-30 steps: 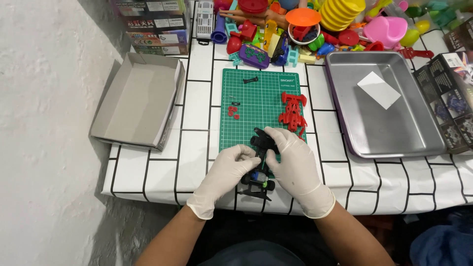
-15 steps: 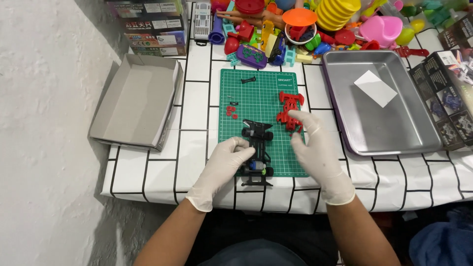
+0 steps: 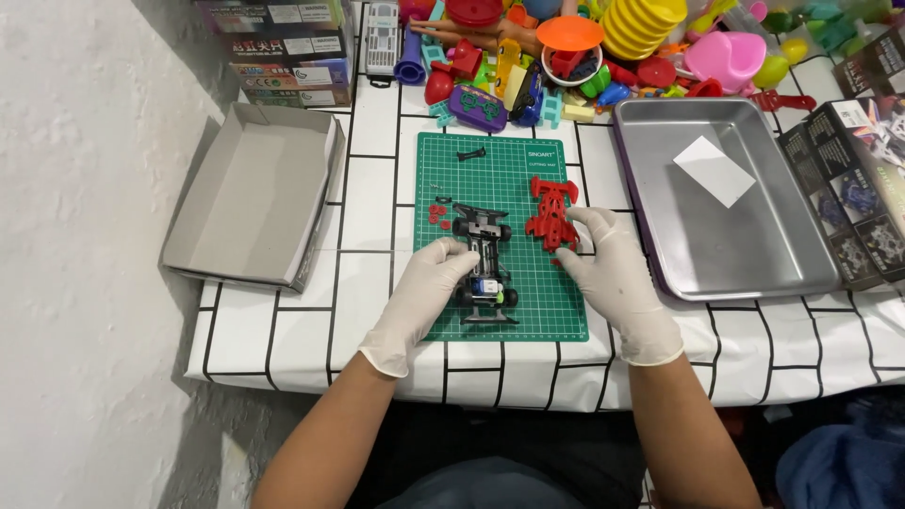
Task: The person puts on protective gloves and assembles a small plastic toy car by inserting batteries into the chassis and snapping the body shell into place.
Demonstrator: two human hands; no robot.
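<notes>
A black toy car chassis (image 3: 485, 266) with four wheels lies lengthwise on a green cutting mat (image 3: 500, 179). My left hand (image 3: 426, 297), in a white glove, rests against the chassis' left side with its fingertips on it. My right hand (image 3: 608, 273), also gloved, touches the red car body shell (image 3: 551, 212) that lies on the mat to the right of the chassis; fingers are spread over its near end. Small red parts (image 3: 438, 214) lie on the mat's left edge. A small black part (image 3: 470, 153) sits near the mat's far edge.
An empty grey cardboard box lid (image 3: 255, 193) sits at the left. A metal tray (image 3: 726, 217) with a white paper slip (image 3: 714, 170) is at the right, beside dark printed boxes (image 3: 863, 179). Many colourful plastic toys (image 3: 566, 52) crowd the back. The table has a black-lined white cloth.
My hands have moved apart. The chassis, held between both hands before, now lies on the mat, and my right hand has gone right to the red body shell.
</notes>
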